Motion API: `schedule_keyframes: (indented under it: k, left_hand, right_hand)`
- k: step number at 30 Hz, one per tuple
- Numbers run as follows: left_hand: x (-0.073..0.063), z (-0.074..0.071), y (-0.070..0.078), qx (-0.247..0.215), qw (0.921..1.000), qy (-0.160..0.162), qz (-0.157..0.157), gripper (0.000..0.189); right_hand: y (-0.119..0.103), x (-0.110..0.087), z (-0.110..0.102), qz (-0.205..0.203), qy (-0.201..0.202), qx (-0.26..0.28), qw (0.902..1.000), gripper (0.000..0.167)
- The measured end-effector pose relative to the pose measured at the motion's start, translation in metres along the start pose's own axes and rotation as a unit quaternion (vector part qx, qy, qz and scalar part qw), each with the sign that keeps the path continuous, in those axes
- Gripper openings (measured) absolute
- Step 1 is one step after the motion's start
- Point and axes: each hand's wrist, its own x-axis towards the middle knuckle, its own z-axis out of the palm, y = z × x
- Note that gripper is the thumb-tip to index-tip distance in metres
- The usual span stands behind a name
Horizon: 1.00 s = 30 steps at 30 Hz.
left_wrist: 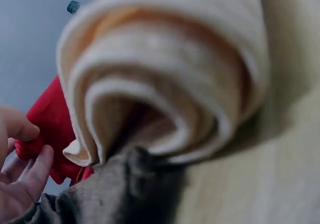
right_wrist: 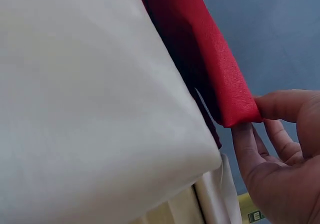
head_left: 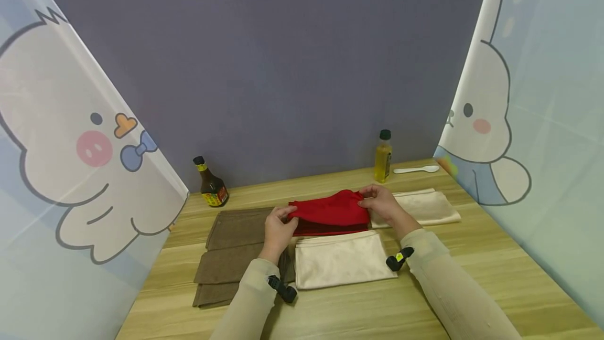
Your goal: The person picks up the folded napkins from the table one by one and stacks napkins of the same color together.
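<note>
A folded red cloth is held up at both ends, its upper layer lifted above a darker red layer. My left hand pinches its left end between thumb and fingers. At the other end my right hand pinches the right corner; the right wrist view shows that hand with thumb and fingers on the red edge. Just in front lies a folded cream cloth, whose layered end fills much of the left wrist view. Brown folded cloths lie left of the left hand.
Another cream cloth lies to the right, beside the right hand. Behind stand a dark sauce bottle at left and a yellow oil bottle at right, with a white spoon next to it. A grey partition closes off the back.
</note>
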Motion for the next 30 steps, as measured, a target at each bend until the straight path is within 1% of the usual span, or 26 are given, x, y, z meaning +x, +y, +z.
schedule_keyframes:
  k: [3,7,14,17,20,26,30]
  left_hand:
    - [0.0,-0.002,-0.003,0.014,0.9996,-0.02,-0.014,0.025]
    - [0.0,-0.005,-0.002,0.042,0.9972,-0.051,-0.036,0.025]
    - [0.001,-0.011,-0.001,0.084,0.986,-0.126,-0.07,0.033]
    - [0.002,-0.012,0.0,0.091,0.9813,-0.147,-0.085,0.038]
    - [0.004,-0.012,0.001,0.097,0.9786,-0.156,-0.092,0.041]
    - [0.005,-0.012,0.001,0.115,0.9795,-0.147,-0.076,0.039]
    - [0.004,-0.011,0.001,0.126,0.9782,-0.147,-0.076,0.04]
  right_hand:
    - [0.002,0.0,-0.001,-0.004,-0.002,-0.032,0.9995,0.038]
    - [0.004,0.0,0.0,-0.003,-0.002,-0.056,0.9984,0.036]
    - [0.008,0.001,-0.002,0.013,-0.001,-0.102,0.9947,0.032]
    - [0.008,0.002,-0.002,0.014,0.003,-0.118,0.9929,0.029]
    - [0.008,0.003,-0.002,0.008,0.003,-0.131,0.9913,0.027]
    - [0.008,0.002,-0.005,0.001,-0.008,-0.151,0.9885,0.026]
    - [0.006,0.0,-0.006,-0.001,-0.02,-0.158,0.9872,0.028]
